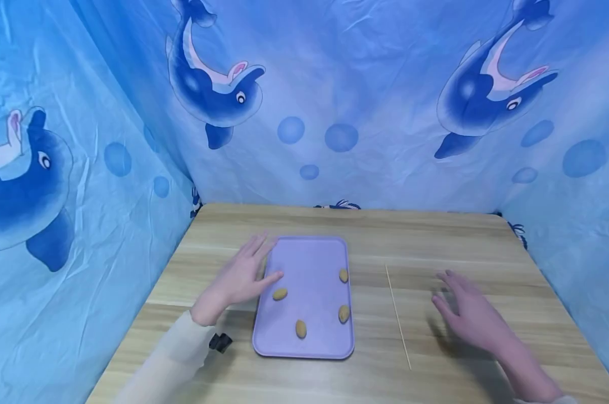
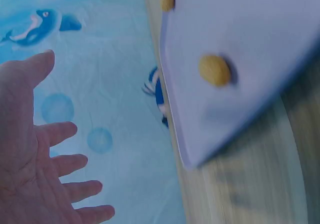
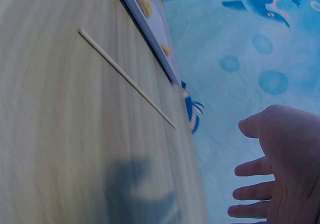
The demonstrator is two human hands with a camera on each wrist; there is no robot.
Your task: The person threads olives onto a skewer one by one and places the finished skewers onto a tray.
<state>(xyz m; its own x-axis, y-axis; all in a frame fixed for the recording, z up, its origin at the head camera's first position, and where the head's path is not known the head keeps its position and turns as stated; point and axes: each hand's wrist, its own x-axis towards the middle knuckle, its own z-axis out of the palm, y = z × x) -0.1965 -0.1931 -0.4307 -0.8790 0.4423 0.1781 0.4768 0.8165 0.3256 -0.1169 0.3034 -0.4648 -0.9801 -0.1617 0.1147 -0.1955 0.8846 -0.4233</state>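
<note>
A purple tray [image 1: 314,258] lies on the wooden table with several brown, walnut-like nuts on it; one nut [image 1: 280,294] sits near its left side and another nut [image 1: 301,329] toward the front. Two more lie along the right rim. My left hand [image 1: 241,275], fingers spread, hovers over the tray's left edge and holds nothing. To the right of the tray lies a thin wooden stick [image 1: 398,317]. My right hand [image 1: 473,314] is held above the table right of the stick, its fingers extended and its palm bare in the right wrist view.
The wooden table [image 1: 445,241] is enclosed at the back and sides by blue curtains [image 1: 385,73] printed with dolphins and bubbles. A small black item [image 1: 220,342] shows beside the left sleeve.
</note>
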